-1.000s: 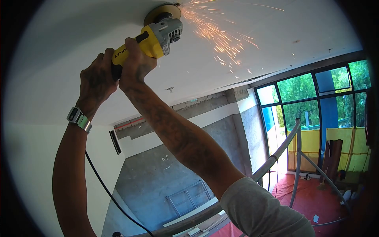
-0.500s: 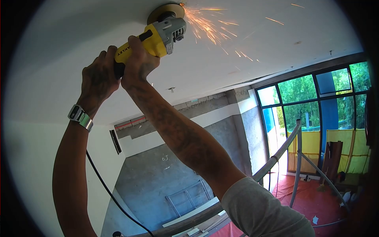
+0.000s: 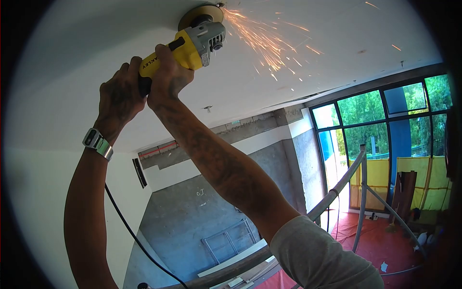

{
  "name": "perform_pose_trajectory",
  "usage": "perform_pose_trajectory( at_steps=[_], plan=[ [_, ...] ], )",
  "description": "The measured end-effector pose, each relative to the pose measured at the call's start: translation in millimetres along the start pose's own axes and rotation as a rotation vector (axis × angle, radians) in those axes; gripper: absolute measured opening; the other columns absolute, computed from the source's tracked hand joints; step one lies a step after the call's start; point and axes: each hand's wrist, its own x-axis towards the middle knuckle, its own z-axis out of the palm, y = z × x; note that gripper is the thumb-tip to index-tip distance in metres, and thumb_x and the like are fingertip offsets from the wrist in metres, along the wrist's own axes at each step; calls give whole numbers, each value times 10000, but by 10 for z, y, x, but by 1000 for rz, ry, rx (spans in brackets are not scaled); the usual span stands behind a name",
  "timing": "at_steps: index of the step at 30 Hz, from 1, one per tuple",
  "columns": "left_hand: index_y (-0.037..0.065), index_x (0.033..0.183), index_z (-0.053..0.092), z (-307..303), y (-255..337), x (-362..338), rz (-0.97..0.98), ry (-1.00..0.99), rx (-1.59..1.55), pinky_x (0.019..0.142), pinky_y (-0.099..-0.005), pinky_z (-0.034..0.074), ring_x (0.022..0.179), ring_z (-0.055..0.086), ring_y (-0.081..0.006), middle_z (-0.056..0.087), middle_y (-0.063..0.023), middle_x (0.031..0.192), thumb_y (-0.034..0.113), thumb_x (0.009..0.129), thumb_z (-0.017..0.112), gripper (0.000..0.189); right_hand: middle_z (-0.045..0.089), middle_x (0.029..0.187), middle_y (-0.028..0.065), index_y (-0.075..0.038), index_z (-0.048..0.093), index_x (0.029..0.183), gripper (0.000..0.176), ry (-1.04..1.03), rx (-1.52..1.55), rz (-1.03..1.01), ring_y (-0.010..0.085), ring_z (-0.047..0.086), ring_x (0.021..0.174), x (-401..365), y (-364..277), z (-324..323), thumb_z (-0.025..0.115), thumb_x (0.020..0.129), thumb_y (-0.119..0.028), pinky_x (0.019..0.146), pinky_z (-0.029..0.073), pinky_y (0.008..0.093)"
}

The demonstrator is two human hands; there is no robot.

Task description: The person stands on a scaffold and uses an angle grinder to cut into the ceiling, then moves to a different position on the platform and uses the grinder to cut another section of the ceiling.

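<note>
Overhead, a yellow and grey angle grinder (image 3: 191,54) is held up against the white ceiling (image 3: 288,45). Its round disc (image 3: 186,19) meets a small metal piece (image 3: 220,5) at the top edge, and orange sparks (image 3: 260,41) fly off to the right. My left hand (image 3: 120,94) is closed around the rear end of the grinder, with a metal watch (image 3: 97,143) on that wrist. My right hand (image 3: 169,74) wraps the yellow body nearer the head. Its palm side is partly hidden.
Grey metal rails (image 3: 337,188) rise at the lower right, and another crosses the bottom. A black cord (image 3: 129,226) hangs at the lower left. Large windows (image 3: 363,113) stand beyond a red floor (image 3: 349,231). A metal frame (image 3: 228,241) leans against the grey wall.
The sparks have spread in a different pattern, reaching further right. Both hands and the grinder have stayed nearly in place.
</note>
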Motion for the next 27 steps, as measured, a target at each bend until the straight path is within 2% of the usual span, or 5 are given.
perform_pose_trajectory(
  at_steps=[27],
  plan=[
    [95, 1154, 510, 1, -2, 4, 6, 12, -4, 612, -409, 608, 812, 733, -278, 658, -81, 907, 273, 921, 746, 376, 616, 920, 64, -31, 566, 1030, 317, -12, 8, -7, 186, 628, 820, 16, 23, 2, 743, 769, -72, 768, 536, 358]
  ],
)
